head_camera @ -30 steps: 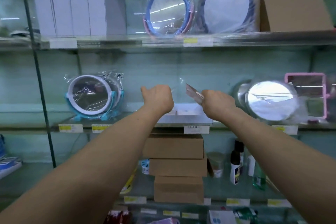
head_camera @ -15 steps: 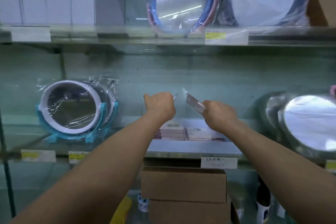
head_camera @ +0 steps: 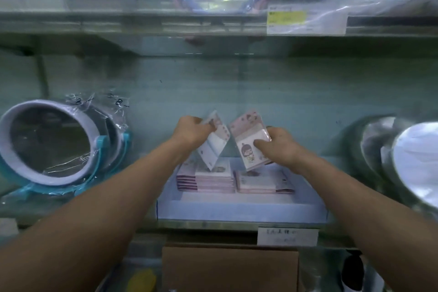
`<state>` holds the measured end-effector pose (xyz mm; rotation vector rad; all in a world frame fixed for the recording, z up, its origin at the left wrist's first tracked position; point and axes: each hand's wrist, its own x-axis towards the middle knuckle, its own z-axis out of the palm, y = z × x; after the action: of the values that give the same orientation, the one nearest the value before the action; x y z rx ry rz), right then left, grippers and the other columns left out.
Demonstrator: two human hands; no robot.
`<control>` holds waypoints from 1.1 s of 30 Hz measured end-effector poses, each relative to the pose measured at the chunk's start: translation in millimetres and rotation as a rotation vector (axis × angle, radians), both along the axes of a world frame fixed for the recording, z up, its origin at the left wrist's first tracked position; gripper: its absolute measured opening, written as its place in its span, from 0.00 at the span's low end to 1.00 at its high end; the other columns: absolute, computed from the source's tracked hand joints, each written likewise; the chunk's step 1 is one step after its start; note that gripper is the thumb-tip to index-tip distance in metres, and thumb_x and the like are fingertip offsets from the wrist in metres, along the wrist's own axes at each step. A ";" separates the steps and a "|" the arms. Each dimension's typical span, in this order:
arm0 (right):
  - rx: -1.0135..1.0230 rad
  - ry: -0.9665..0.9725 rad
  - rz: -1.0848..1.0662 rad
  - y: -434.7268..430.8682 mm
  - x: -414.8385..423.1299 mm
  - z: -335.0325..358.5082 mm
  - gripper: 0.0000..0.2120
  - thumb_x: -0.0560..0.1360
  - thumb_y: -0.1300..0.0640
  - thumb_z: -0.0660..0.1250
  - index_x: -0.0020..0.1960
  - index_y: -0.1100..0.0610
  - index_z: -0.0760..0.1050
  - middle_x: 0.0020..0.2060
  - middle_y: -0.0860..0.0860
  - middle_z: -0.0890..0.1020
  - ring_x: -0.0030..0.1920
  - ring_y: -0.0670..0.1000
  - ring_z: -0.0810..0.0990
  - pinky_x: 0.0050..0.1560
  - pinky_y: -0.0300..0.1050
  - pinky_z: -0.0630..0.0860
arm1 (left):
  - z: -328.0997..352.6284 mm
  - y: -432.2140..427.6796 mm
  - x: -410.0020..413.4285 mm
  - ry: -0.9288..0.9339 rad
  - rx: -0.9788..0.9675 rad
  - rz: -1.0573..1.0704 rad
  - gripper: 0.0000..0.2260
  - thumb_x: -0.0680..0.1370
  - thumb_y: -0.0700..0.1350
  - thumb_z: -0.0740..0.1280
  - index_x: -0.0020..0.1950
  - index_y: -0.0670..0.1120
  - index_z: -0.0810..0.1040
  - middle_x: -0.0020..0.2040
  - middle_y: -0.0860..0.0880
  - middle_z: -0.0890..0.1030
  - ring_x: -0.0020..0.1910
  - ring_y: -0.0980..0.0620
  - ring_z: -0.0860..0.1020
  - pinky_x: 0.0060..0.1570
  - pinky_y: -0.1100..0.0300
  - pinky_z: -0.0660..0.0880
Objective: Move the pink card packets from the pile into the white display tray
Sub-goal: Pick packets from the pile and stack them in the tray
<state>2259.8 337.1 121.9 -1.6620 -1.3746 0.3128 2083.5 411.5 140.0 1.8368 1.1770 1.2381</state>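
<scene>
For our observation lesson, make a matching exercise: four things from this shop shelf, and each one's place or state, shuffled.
1 left hand
2 right hand
3 white display tray
4 round mirror

A left of the tray, plastic-wrapped
B grips the cartoon-girl packet
C holds piles of pink packets
D grips the dangling packet

Pairs: 1-D, 2-B, 3-C, 4-A

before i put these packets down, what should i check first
1. Left hand grips its packets: ok.
2. Right hand grips its bundle: ok.
3. Both loads are above the white tray: ok.
4. Bare tray floor shows in front of the two stacks: ok.
5. Number of packets in the bundle: cannot tell.
</scene>
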 end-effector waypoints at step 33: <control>-0.024 0.593 0.155 -16.0 18.8 -3.8 0.06 0.75 0.60 0.69 0.39 0.61 0.78 0.31 0.53 0.82 0.29 0.49 0.80 0.27 0.42 0.79 | -26.1 -13.7 25.4 -0.448 -0.668 -0.427 0.05 0.79 0.41 0.63 0.48 0.42 0.77 0.38 0.44 0.84 0.32 0.49 0.83 0.31 0.52 0.81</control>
<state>2278.6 321.1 118.1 -1.3294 -1.0443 0.8402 2108.9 397.8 113.9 1.1484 0.7602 0.8109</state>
